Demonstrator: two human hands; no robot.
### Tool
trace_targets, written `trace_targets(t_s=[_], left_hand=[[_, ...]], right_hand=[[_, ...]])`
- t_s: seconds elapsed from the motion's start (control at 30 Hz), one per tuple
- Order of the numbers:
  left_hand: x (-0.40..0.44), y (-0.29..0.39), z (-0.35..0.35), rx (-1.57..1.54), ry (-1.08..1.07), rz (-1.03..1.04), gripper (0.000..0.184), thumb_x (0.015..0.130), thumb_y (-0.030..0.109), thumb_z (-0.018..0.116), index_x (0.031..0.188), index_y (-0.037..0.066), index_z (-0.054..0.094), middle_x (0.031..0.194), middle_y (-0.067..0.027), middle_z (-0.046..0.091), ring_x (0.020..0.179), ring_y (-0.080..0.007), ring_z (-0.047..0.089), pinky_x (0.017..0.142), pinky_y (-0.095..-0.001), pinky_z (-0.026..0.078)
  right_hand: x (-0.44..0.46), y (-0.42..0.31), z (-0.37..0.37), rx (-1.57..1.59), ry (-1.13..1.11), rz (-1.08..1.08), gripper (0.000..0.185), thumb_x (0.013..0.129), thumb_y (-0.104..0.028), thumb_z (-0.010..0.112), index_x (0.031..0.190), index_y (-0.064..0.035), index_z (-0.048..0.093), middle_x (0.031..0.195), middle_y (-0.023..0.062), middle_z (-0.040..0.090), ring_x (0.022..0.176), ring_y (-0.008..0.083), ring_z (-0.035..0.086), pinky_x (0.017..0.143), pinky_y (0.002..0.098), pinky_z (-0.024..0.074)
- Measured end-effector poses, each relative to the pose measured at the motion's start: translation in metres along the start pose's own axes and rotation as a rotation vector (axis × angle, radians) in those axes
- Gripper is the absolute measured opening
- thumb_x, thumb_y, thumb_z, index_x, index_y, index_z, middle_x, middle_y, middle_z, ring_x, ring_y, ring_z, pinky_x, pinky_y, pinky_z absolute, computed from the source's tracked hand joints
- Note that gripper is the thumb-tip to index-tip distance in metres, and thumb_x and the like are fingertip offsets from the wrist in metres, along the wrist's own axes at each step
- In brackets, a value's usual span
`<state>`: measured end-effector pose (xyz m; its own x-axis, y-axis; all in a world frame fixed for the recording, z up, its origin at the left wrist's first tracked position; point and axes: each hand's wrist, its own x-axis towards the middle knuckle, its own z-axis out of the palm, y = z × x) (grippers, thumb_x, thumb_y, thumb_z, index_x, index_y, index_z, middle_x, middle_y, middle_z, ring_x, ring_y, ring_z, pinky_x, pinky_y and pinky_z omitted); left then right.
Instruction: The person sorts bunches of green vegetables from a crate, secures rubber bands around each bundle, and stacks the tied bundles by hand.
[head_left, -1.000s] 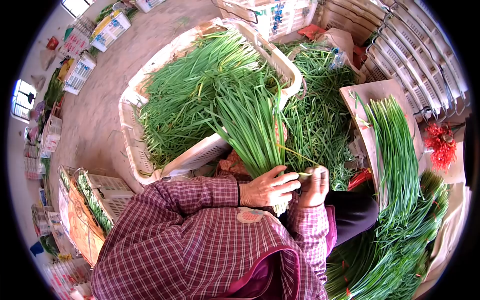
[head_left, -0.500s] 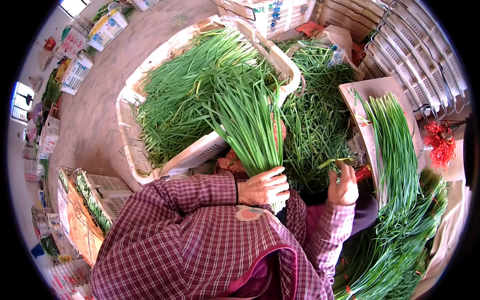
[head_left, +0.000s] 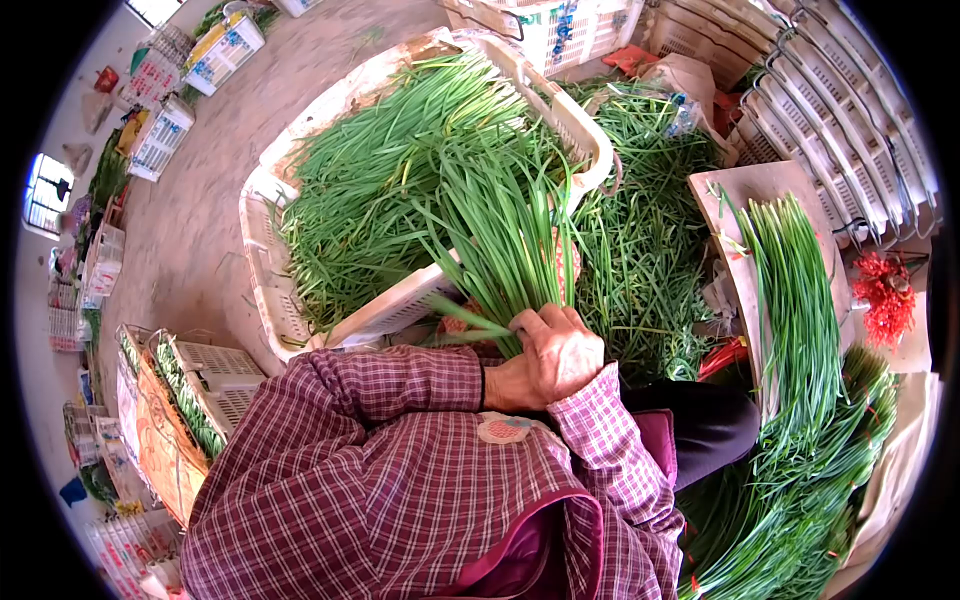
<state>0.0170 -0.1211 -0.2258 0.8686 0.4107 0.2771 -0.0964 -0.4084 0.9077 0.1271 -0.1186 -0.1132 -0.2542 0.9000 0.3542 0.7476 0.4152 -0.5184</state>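
Note:
My left hand (head_left: 508, 387) is closed round the lower end of a bunch of garlic chives (head_left: 500, 235), whose leaves fan up and away over the crate's near rim. My right hand (head_left: 563, 350) lies across it at the base of the bunch, hiding most of its fingers and the stem ends. Its own fingers are closed, and a few blurred chive leaves (head_left: 470, 322) stick out leftward at its fingertips. A white plastic crate (head_left: 375, 318) heaped with loose chives (head_left: 390, 160) stands just beyond my hands.
Right of the crate lies a pile of loose green leaves (head_left: 645, 230). A tilted board (head_left: 712, 205) carries a layer of chives (head_left: 795, 300). Tied bundles (head_left: 800, 520) lie at lower right. Red ties (head_left: 884, 298) hang beside stacked white crates (head_left: 825, 120).
My right hand has moved left from beside my knee, where it held a yellowish leaf, onto the bunch over my left hand. A few leaves now point sideways to the left.

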Motion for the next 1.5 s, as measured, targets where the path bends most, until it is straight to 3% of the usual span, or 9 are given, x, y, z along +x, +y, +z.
trace_targets(t_s=[0.03, 0.13, 0.27, 0.57, 0.63, 0.9, 1.13, 1.33, 1.5], left_hand=[[0.0, -0.001, 0.0, 0.09, 0.04, 0.05, 0.032, 0.093, 0.017, 0.047, 0.119, -0.001, 0.044, 0.117, -0.0158, 0.05, 0.114, -0.0269, 0.047, 0.108, -0.0446, 0.035], [0.007, 0.0, -0.007, -0.465, -0.109, -0.065, 0.034, 0.093, 0.017, 0.046, 0.122, 0.0, 0.042, 0.12, -0.014, 0.049, 0.113, -0.0251, 0.048, 0.107, -0.0444, 0.036], [0.015, 0.029, -0.019, 0.99, -0.057, 0.402, 0.016, 0.072, 0.018, 0.058, 0.083, 0.009, 0.066, 0.091, -0.0036, 0.063, 0.098, -0.0216, 0.057, 0.1, -0.041, 0.04], [0.007, 0.013, -0.011, 0.987, -0.099, 0.343, 0.016, 0.072, 0.019, 0.058, 0.084, 0.012, 0.067, 0.095, -0.0028, 0.064, 0.102, -0.0218, 0.056, 0.103, -0.0427, 0.039], [0.006, 0.01, -0.009, 0.988, -0.11, 0.328, 0.016, 0.072, 0.019, 0.058, 0.084, 0.012, 0.067, 0.097, -0.0026, 0.064, 0.103, -0.0219, 0.056, 0.104, -0.0431, 0.038], [0.009, 0.009, -0.008, 1.005, -0.054, 0.348, 0.019, 0.072, 0.019, 0.06, 0.089, 0.013, 0.068, 0.104, -0.0026, 0.063, 0.108, -0.0227, 0.054, 0.108, -0.0444, 0.036], [0.011, 0.017, -0.011, 1.078, -0.047, 0.368, 0.026, 0.07, 0.017, 0.061, 0.095, 0.013, 0.067, 0.11, -0.0035, 0.062, 0.113, -0.0238, 0.052, 0.11, -0.045, 0.033], [0.012, 0.023, -0.017, 0.985, -0.068, 0.375, 0.023, 0.075, 0.017, 0.06, 0.096, 0.011, 0.066, 0.107, -0.0046, 0.062, 0.109, -0.0231, 0.055, 0.105, -0.0434, 0.038], [0.014, 0.032, -0.023, 0.981, -0.091, 0.385, 0.02, 0.076, 0.017, 0.059, 0.094, 0.009, 0.064, 0.104, -0.0056, 0.062, 0.104, -0.0225, 0.057, 0.101, -0.0426, 0.042]], right_hand=[[0.003, -0.001, -0.003, 0.001, -0.002, 0.001, 0.008, 0.08, -0.009, 0.061, 0.087, -0.0075, 0.064, 0.075, 0.0111, 0.062, 0.067, 0.0276, 0.061, 0.059, 0.0373, 0.0519], [0.011, 0.006, -0.012, 0.189, -0.09, 0.163, 0.009, 0.083, -0.008, 0.057, 0.088, -0.0041, 0.064, 0.076, 0.0149, 0.065, 0.06, 0.0305, 0.064, 0.053, 0.0361, 0.0515], [0.006, 0.042, 0.014, 0.239, 0.057, 0.26, 0.011, 0.084, -0.009, 0.056, 0.088, -0.0024, 0.064, 0.078, 0.0166, 0.064, 0.07, 0.0339, 0.064, 0.062, 0.0396, 0.0504], [0.025, 0.029, 0.006, -0.032, -0.06, 0.255, 0.015, 0.078, -0.02, 0.067, 0.085, -0.0066, 0.068, 0.08, 0.0121, 0.067, 0.07, 0.0303, 0.065, 0.064, 0.0397, 0.0518], [0.028, 0.026, 0.006, -0.107, -0.123, 0.356, 0.016, 0.077, -0.021, 0.068, 0.084, -0.0069, 0.068, 0.08, 0.0117, 0.067, 0.07, 0.0297, 0.066, 0.064, 0.0391, 0.0522], [0.031, 0.041, 0.022, -0.019, -0.12, 0.513, 0.019, 0.082, -0.027, 0.062, 0.085, -0.0106, 0.071, 0.076, 0.0149, 0.068, 0.067, 0.0313, 0.066, 0.064, 0.0413, 0.0529], [0.034, 0.045, 0.027, 0.0, -0.181, 0.548, 0.021, 0.077, -0.029, 0.068, 0.083, -0.0085, 0.07, 0.075, 0.012, 0.069, 0.069, 0.029, 0.067, 0.065, 0.0398, 0.0533], [0.033, 0.038, 0.021, -0.038, -0.122, 0.462, 0.022, 0.077, -0.029, 0.07, 0.082, -0.0078, 0.069, 0.072, 0.0118, 0.068, 0.066, 0.0283, 0.067, 0.063, 0.0381, 0.0534], [0.018, 0.05, 0.021, 0.282, 0.187, 0.445, 0.017, 0.08, -0.021, 0.07, 0.082, -0.0047, 0.066, 0.065, 0.0094, 0.066, 0.057, 0.0188, 0.064, 0.056, 0.0303, 0.0506]])
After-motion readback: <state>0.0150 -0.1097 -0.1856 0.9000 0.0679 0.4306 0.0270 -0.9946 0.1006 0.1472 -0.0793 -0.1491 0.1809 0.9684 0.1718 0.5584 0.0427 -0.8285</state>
